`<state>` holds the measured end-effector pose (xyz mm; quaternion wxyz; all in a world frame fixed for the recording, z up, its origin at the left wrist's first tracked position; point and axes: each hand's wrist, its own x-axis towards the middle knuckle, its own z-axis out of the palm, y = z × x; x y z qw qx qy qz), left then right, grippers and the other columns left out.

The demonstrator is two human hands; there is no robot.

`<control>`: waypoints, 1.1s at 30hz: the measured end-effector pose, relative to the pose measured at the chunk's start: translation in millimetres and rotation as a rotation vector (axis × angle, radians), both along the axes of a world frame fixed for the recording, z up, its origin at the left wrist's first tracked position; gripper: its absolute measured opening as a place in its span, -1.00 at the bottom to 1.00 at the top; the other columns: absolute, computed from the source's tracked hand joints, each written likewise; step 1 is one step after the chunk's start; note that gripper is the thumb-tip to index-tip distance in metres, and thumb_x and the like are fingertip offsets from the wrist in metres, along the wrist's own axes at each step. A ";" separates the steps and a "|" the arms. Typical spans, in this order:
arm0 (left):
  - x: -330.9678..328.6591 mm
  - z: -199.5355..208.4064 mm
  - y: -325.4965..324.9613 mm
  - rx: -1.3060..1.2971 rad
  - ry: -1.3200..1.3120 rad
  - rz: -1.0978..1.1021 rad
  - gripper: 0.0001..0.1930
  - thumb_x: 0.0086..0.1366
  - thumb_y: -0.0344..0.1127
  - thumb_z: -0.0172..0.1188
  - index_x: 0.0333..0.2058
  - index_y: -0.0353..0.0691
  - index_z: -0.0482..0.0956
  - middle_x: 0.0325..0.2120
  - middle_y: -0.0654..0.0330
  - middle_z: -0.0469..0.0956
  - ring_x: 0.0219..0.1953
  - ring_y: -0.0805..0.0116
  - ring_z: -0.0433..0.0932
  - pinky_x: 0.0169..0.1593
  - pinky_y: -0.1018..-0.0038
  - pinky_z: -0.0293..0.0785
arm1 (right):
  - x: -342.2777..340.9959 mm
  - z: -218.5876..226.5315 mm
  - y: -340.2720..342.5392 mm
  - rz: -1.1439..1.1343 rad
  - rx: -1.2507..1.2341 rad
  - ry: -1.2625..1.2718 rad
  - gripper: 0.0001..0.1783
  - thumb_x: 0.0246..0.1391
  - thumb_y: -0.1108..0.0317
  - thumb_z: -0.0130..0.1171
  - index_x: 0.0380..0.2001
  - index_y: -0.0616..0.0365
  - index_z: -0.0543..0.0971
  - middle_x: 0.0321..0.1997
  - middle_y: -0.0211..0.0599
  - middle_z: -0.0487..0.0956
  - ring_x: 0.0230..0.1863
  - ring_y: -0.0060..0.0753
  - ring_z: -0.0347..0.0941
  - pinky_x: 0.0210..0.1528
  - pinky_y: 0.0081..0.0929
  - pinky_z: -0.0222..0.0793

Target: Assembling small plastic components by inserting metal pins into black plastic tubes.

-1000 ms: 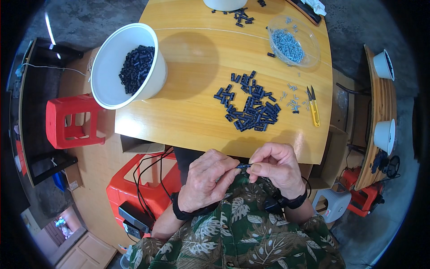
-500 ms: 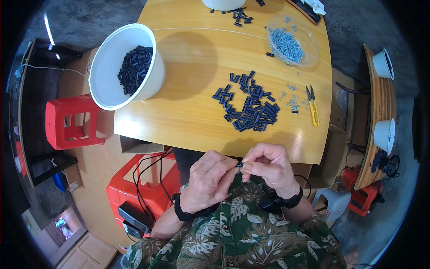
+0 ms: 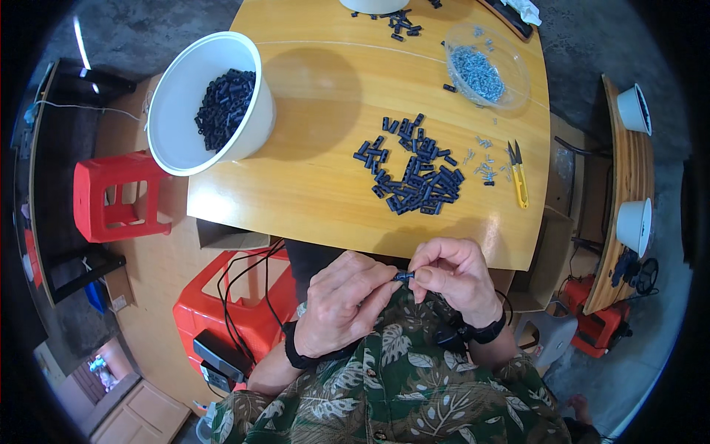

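Observation:
Just past the table's near edge, over my lap, my left hand (image 3: 346,300) pinches one end of a small black plastic piece (image 3: 404,277). The fingertips of my right hand (image 3: 452,280) are closed on its other end; whether they also hold a tiny screw is hidden. Straight ahead on the table lies a loose pile of similar black pieces (image 3: 425,185). Several small silvery screws (image 3: 486,169) are scattered right of that pile. Beside them lie yellow-handled thread snips (image 3: 521,177), blades pointing away.
A white bucket (image 3: 164,111) of black pieces stands at the table's left edge. A clear bowl (image 3: 518,85) of screws sits far right on the wooden table (image 3: 310,200). Red stools (image 3: 214,296) with black cables are at left. White tubs (image 3: 634,222) stand on a right-hand bench.
Both hands have shifted slightly right with the black piece, and more of it now shows between the fingertips. The view has tilted a little; things on the table lie as before.

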<state>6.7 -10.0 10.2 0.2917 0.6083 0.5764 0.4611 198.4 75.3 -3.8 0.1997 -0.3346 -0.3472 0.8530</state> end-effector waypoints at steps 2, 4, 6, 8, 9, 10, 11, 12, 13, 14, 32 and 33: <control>0.2 -0.2 -0.4 0.003 0.001 -0.003 -0.71 0.01 -0.59 0.40 -0.23 -0.31 0.61 -0.42 0.10 0.60 -0.39 0.15 0.59 -0.30 0.35 0.53 | 0.0 2.1 -0.8 0.010 0.002 -0.010 -0.92 0.16 0.54 0.22 -0.32 0.37 0.56 -0.42 -0.22 0.58 -0.48 -0.48 0.54 -0.38 -0.57 0.49; 1.3 -1.2 -0.7 0.055 0.025 -0.007 -0.69 0.00 -0.59 0.40 -0.22 -0.33 0.61 -0.41 0.09 0.59 -0.39 0.14 0.58 -0.30 0.35 0.53 | 0.6 3.5 -1.2 0.019 0.003 -0.022 -0.91 0.17 0.52 0.22 -0.32 0.36 0.55 -0.43 -0.23 0.58 -0.49 -0.49 0.53 -0.39 -0.58 0.47; 3.1 -1.8 -0.9 0.084 0.060 0.006 -0.69 0.00 -0.59 0.40 -0.23 -0.33 0.61 -0.41 0.08 0.59 -0.39 0.13 0.58 -0.30 0.35 0.52 | 1.5 4.8 -1.1 0.037 -0.079 0.042 -0.84 0.21 0.39 0.27 -0.26 0.26 0.55 -0.43 -0.36 0.57 -0.45 -0.59 0.51 -0.38 -0.64 0.44; 3.8 -1.6 -1.2 0.114 0.094 0.019 -0.69 -0.01 -0.60 0.40 -0.23 -0.34 0.61 -0.40 0.08 0.59 -0.39 0.12 0.58 -0.31 0.34 0.52 | -0.3 5.3 -1.4 0.025 -0.174 0.095 -0.84 0.21 0.39 0.27 -0.26 0.26 0.55 -0.42 -0.36 0.58 -0.44 -0.59 0.52 -0.38 -0.65 0.43; 3.5 -1.0 -1.3 0.087 0.063 0.020 -0.70 0.00 -0.59 0.40 -0.24 -0.34 0.62 -0.41 0.08 0.59 -0.40 0.13 0.58 -0.32 0.35 0.52 | -1.2 5.5 -1.7 0.014 -0.269 0.150 -0.85 0.21 0.39 0.27 -0.27 0.25 0.55 -0.40 -0.35 0.58 -0.43 -0.59 0.52 -0.37 -0.66 0.43; 3.1 -0.4 -1.3 0.059 0.033 0.021 -0.72 0.01 -0.59 0.40 -0.24 -0.33 0.62 -0.43 0.09 0.58 -0.41 0.14 0.57 -0.32 0.35 0.51 | -1.6 5.9 -2.5 0.013 -0.269 0.148 -0.85 0.21 0.39 0.27 -0.27 0.25 0.55 -0.40 -0.35 0.58 -0.43 -0.59 0.52 -0.37 -0.66 0.43; 1.9 -0.7 -1.5 0.059 0.031 0.022 -0.72 0.01 -0.59 0.40 -0.24 -0.33 0.62 -0.43 0.09 0.58 -0.41 0.14 0.57 -0.32 0.35 0.51 | -2.0 5.8 -3.8 -0.009 -0.145 0.068 -0.86 0.21 0.41 0.26 -0.26 0.26 0.56 -0.39 -0.34 0.58 -0.42 -0.58 0.52 -0.35 -0.65 0.44; 0.4 -0.9 -1.8 0.001 -0.029 0.021 -0.73 0.02 -0.59 0.40 -0.25 -0.33 0.62 -0.44 0.09 0.59 -0.41 0.15 0.57 -0.33 0.35 0.50 | -2.5 5.8 -4.5 -0.031 -0.021 -0.012 -0.88 0.22 0.43 0.25 -0.25 0.27 0.56 -0.38 -0.34 0.58 -0.41 -0.58 0.53 -0.34 -0.65 0.44; -0.4 -1.1 -1.8 -0.057 -0.089 0.019 -0.75 0.04 -0.58 0.40 -0.26 -0.32 0.63 -0.45 0.10 0.59 -0.42 0.16 0.57 -0.33 0.35 0.50 | -3.1 6.0 -4.2 -0.030 -0.022 -0.014 -0.88 0.22 0.43 0.25 -0.25 0.27 0.56 -0.38 -0.34 0.58 -0.41 -0.58 0.53 -0.34 -0.65 0.44; -0.2 -0.2 -1.3 -0.057 -0.089 0.019 -0.75 0.04 -0.58 0.40 -0.26 -0.32 0.63 -0.45 0.10 0.59 -0.42 0.16 0.57 -0.33 0.35 0.50 | -3.9 7.1 -3.9 -0.029 0.059 -0.018 -0.90 0.22 0.47 0.23 -0.25 0.28 0.57 -0.36 -0.34 0.58 -0.40 -0.58 0.53 -0.33 -0.65 0.45; -1.8 -0.1 -1.0 -0.187 -0.201 -0.005 -0.82 0.09 -0.53 0.39 -0.29 -0.30 0.64 -0.48 0.10 0.61 -0.46 0.16 0.58 -0.37 0.35 0.49 | -1.3 -3.3 5.0 0.054 0.514 -0.067 -0.87 0.10 0.56 0.31 -0.26 0.22 0.62 -0.33 -0.42 0.61 -0.39 -0.72 0.41 -0.44 -0.70 0.22; -1.4 -0.5 -0.7 -0.168 -0.186 0.000 -0.82 0.09 -0.53 0.39 -0.29 -0.29 0.64 -0.48 0.10 0.61 -0.46 0.16 0.58 -0.37 0.35 0.49 | -1.6 -4.1 5.1 0.052 0.580 -0.062 -0.87 0.09 0.56 0.32 -0.26 0.22 0.62 -0.32 -0.41 0.61 -0.39 -0.72 0.41 -0.44 -0.70 0.22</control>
